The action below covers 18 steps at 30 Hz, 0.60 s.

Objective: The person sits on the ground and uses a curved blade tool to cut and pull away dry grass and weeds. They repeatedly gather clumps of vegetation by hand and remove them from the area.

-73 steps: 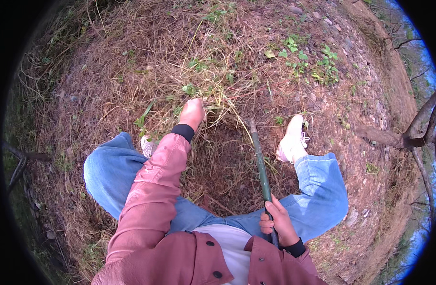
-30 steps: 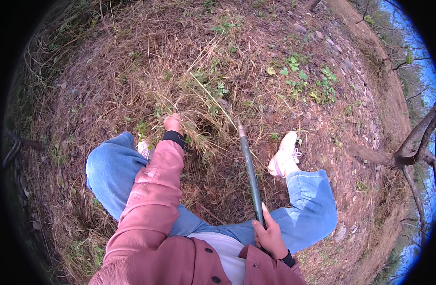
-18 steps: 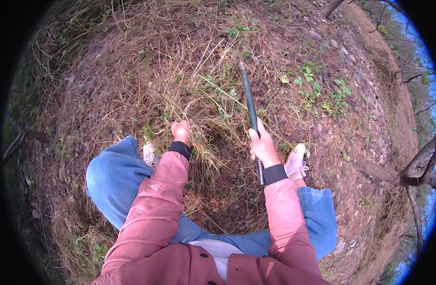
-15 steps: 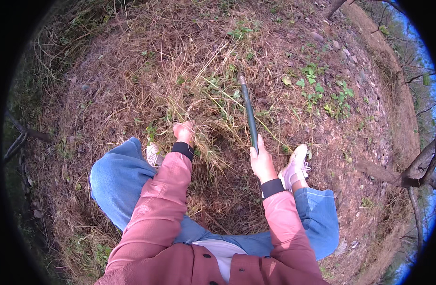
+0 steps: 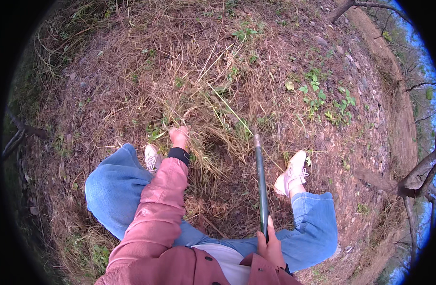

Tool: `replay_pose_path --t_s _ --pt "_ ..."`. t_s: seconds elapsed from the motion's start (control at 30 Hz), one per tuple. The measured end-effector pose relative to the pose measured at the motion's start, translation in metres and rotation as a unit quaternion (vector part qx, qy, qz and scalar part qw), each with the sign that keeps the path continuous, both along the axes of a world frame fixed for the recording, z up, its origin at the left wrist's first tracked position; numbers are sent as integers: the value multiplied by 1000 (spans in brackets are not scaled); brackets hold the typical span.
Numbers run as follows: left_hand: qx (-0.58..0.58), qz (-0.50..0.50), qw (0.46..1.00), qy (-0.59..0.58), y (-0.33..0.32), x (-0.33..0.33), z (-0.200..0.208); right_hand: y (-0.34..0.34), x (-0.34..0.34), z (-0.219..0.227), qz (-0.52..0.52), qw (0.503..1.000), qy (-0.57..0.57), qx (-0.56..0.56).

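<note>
My left hand (image 5: 179, 137) is closed round a clump of dry grass (image 5: 206, 159), whose strands spread out to its right. A tool with a long dark green handle (image 5: 262, 190) is in my right hand (image 5: 271, 247), close to my lap. Its metal collar (image 5: 257, 139) points away from me, at the right edge of the clump. I cannot make out a blade among the stems. One long green stalk (image 5: 230, 109) slants down toward the collar.
Dry straw (image 5: 132, 85) covers the slope ahead. Leafy green plants (image 5: 318, 95) grow at the right, with stones (image 5: 321, 42) beyond them. My left shoe (image 5: 153, 157) and right shoe (image 5: 292, 173) flank the clump. Bare branches (image 5: 415, 183) stand at the far right.
My right hand has drawn the tool back toward my lap, so its metal end has come from beyond the clump to the clump's right edge. My left hand stays nearly in place.
</note>
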<state>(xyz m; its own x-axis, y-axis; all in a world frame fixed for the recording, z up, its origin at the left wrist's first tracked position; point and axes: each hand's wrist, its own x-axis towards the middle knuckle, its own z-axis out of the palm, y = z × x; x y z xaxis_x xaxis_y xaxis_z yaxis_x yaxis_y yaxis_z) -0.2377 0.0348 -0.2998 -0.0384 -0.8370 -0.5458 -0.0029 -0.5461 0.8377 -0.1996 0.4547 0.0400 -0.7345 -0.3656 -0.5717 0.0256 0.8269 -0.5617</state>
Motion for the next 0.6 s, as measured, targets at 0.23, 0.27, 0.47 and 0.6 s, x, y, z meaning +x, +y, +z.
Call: replay_pose_path --t_s 0.23,0.27,0.47,0.6 --pt "-82 -75 982 -155 15 4 4 9 -24 18 -25 999 -28 -34" --pt "-92 -81 978 -171 17 7 -1 0 -38 13 -72 995 -65 -34" --pt "-118 -113 973 -166 13 22 -67 -106 -139 -47 -53 945 -135 -294" --pt "-98 -73 992 -34 -11 27 -101 -131 -132 -100 133 969 201 -63"
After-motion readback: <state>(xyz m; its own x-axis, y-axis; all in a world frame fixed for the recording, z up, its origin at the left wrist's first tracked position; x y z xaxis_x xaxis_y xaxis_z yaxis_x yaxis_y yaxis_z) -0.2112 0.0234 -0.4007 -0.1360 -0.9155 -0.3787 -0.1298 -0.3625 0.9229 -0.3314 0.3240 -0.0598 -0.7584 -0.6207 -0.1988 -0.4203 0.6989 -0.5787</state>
